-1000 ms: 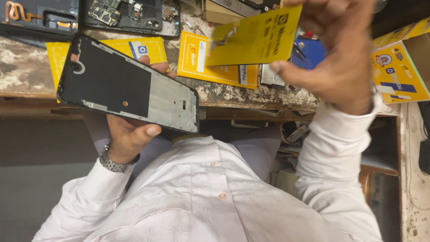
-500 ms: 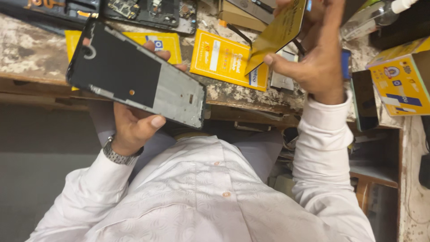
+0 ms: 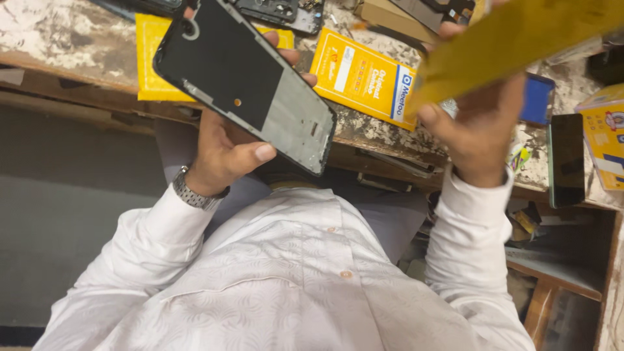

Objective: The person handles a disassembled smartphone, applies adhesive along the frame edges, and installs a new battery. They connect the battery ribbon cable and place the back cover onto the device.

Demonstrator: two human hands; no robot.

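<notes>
My left hand (image 3: 224, 153), with a metal watch on the wrist, grips a bare phone frame (image 3: 247, 81), part black and part grey metal, and holds it slanted over the edge of the workbench (image 3: 58, 45). My right hand (image 3: 478, 127) is raised at the upper right. It pinches a flat yellow packet (image 3: 520, 36), which tilts close to the camera and runs off the top right corner. The two hands are apart and the two things do not touch.
A yellow printed packet (image 3: 364, 78) lies on the worn bench between my hands, and another yellow packet (image 3: 153, 65) lies under the frame. Opened phone bodies (image 3: 279, 12) lie at the far edge. A blue item (image 3: 538, 99), a dark phone (image 3: 567, 159) and a yellow box (image 3: 608, 140) are at the right.
The phone frame in my left hand now looks larger and steeper. My right hand has swung the yellow packet from face-on to a slanted, near edge-on angle, up and to the right.
</notes>
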